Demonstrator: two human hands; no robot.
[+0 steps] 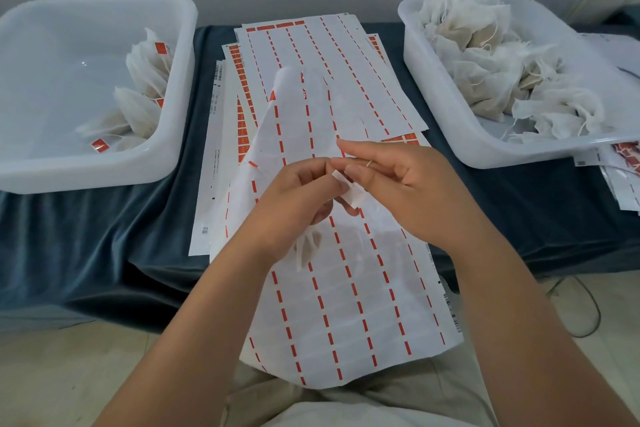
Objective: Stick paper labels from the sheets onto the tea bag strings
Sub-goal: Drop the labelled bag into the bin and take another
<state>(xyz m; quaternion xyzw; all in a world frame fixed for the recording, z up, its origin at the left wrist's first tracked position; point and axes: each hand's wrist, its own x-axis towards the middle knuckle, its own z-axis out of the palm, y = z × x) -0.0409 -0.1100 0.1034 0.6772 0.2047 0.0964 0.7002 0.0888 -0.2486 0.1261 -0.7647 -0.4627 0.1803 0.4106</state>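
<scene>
A: Hands, quick?
B: A white label point(351, 191) is pinched between the curled fingertips of the left hand point(294, 192) and the thumb and fingers of the right hand point(398, 180), above the middle of the bench point(104, 236) near its front edge. The right forefinger is held out straight.
A: Bag and string?
B: One tea bag point(306, 248) is seen hanging under the left hand, gripped by its lower fingers. A thin string point(370, 164) is seen lying across a right finger, just beside the label.
A: Sheets?
B: A mostly peeled sheet point(346, 315) is draped over the front edge onto the lap. A stack of sheets point(329, 73) is spread from the middle to the back edge.
A: Tubs?
B: A left tub point(104, 172) is set at the left edge, with labelled bags point(142, 94) along its right wall. A right tub point(485, 153) at the right edge is heaped with plain bags point(485, 59).
</scene>
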